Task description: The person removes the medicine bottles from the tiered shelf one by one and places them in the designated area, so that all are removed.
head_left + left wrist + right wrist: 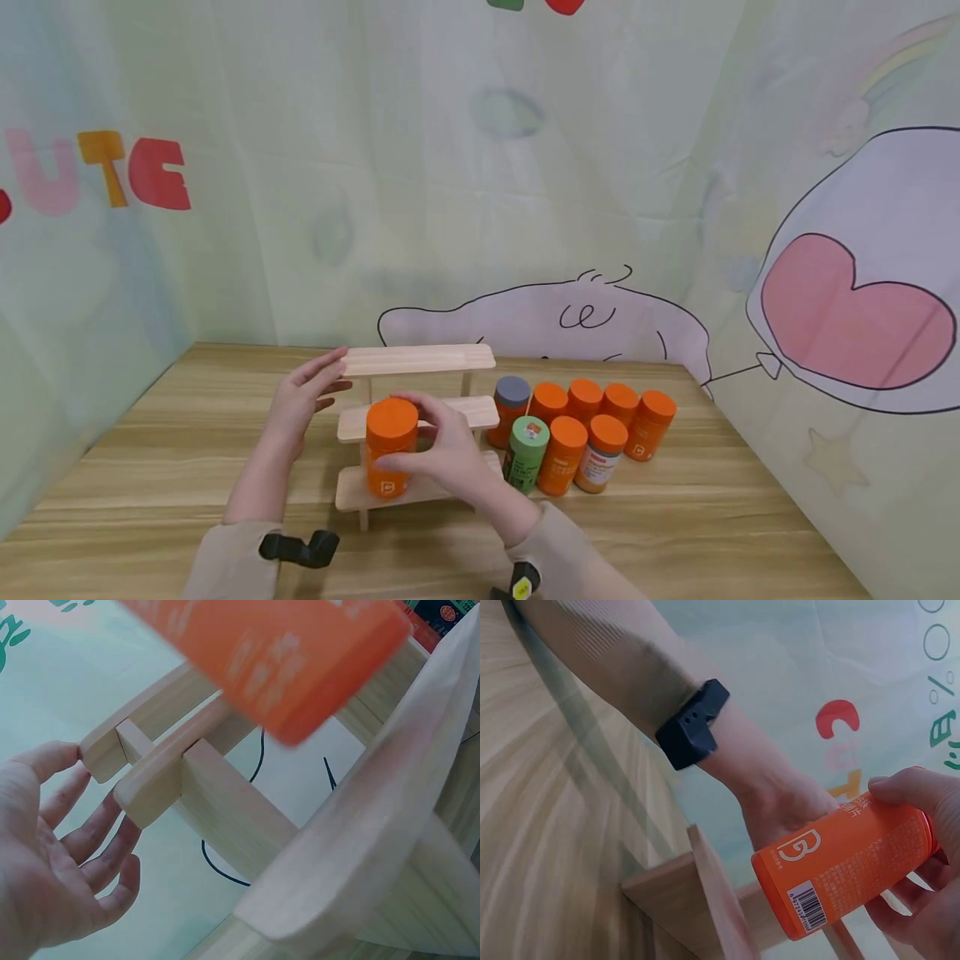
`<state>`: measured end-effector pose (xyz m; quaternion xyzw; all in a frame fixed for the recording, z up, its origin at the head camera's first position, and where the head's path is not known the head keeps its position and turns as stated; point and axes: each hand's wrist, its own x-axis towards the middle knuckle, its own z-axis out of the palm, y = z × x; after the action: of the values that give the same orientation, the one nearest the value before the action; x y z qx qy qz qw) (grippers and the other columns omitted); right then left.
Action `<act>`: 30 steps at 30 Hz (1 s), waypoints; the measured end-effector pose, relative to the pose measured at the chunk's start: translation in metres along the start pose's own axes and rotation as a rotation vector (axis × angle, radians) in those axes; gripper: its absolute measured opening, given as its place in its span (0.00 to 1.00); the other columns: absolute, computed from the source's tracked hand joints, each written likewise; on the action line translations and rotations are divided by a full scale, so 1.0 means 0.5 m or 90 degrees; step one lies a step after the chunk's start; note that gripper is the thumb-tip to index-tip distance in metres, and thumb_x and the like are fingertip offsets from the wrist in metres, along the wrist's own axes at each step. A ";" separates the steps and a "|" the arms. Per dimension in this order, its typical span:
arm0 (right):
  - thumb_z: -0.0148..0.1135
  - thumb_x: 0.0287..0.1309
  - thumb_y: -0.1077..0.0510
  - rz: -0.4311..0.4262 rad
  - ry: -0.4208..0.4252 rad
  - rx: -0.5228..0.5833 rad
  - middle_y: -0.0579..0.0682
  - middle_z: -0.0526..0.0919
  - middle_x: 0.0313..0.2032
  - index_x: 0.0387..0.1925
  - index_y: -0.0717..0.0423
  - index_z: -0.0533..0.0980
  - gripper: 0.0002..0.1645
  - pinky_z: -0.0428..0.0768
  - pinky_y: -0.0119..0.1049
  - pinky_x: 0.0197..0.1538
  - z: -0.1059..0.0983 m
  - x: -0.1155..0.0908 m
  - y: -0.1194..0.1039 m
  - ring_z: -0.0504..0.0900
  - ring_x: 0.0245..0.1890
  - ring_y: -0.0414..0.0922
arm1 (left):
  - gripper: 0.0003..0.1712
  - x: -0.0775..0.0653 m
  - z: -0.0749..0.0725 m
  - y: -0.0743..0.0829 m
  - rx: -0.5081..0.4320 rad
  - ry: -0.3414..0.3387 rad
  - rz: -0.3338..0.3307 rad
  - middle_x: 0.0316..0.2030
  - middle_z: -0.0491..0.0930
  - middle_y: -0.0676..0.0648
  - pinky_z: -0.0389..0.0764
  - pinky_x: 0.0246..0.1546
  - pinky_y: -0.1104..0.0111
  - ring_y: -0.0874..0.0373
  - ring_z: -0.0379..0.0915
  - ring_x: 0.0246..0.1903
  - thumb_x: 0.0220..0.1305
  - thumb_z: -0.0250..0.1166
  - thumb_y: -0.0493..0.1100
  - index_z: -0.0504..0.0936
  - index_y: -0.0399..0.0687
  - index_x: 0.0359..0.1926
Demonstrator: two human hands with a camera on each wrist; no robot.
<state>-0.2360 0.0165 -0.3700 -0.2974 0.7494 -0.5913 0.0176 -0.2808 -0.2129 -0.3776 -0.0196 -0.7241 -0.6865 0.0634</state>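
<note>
My right hand [450, 454] grips an orange bottle [392, 450] with an orange lid, thumb on one side and fingers around the other. The bottle is upright in front of the left part of a three-tier wooden rack [416, 360], overlapping its middle and lower shelves in the head view. A barcode and white print show on it in the right wrist view. My left hand [302, 400] is at the rack's upper left end. In the left wrist view its extended, slightly bent fingertips [124, 814] touch the ends of the boards.
Right of the rack stand several orange bottles [567, 457], a green bottle [527, 454] and one with a grey-blue lid [512, 392]. One orange-lidded jar [600, 457] has a pale label. A printed cloth [420, 192] hangs behind the wood-grain table [187, 433].
</note>
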 end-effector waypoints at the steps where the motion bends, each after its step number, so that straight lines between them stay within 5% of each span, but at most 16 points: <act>1: 0.74 0.49 0.63 0.002 0.003 -0.006 0.52 0.80 0.55 0.64 0.53 0.71 0.39 0.76 0.32 0.55 -0.009 -0.003 -0.003 0.78 0.53 0.40 | 0.31 0.000 0.000 0.000 -0.001 0.001 0.000 0.38 0.76 0.78 0.68 0.51 0.64 0.74 0.79 0.39 0.70 0.57 0.57 0.70 0.51 0.69; 12: 0.73 0.49 0.63 -0.006 0.063 -0.055 0.54 0.79 0.56 0.65 0.54 0.69 0.39 0.77 0.43 0.55 -0.122 -0.039 -0.009 0.78 0.54 0.49 | 0.28 -0.001 0.004 0.000 -0.015 0.002 0.005 0.39 0.76 0.78 0.69 0.50 0.67 0.75 0.79 0.39 0.70 0.58 0.56 0.72 0.54 0.68; 21: 0.73 0.49 0.63 0.050 0.141 -0.059 0.54 0.79 0.57 0.65 0.52 0.69 0.41 0.78 0.45 0.55 -0.215 -0.070 -0.028 0.81 0.52 0.50 | 0.30 -0.002 0.001 -0.003 -0.008 -0.006 0.001 0.40 0.76 0.79 0.69 0.51 0.66 0.76 0.78 0.39 0.70 0.57 0.57 0.69 0.52 0.69; 30: 0.72 0.50 0.65 0.045 0.193 -0.100 0.56 0.77 0.59 0.66 0.54 0.68 0.41 0.74 0.51 0.60 -0.303 -0.096 -0.037 0.78 0.56 0.50 | 0.29 -0.001 0.000 -0.002 -0.007 -0.003 0.005 0.40 0.76 0.79 0.69 0.50 0.67 0.73 0.79 0.41 0.70 0.58 0.56 0.71 0.54 0.69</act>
<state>-0.2457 0.1694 -0.3236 -0.1786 0.7974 -0.5681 -0.0978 -0.2803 -0.2128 -0.3789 -0.0243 -0.7203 -0.6902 0.0644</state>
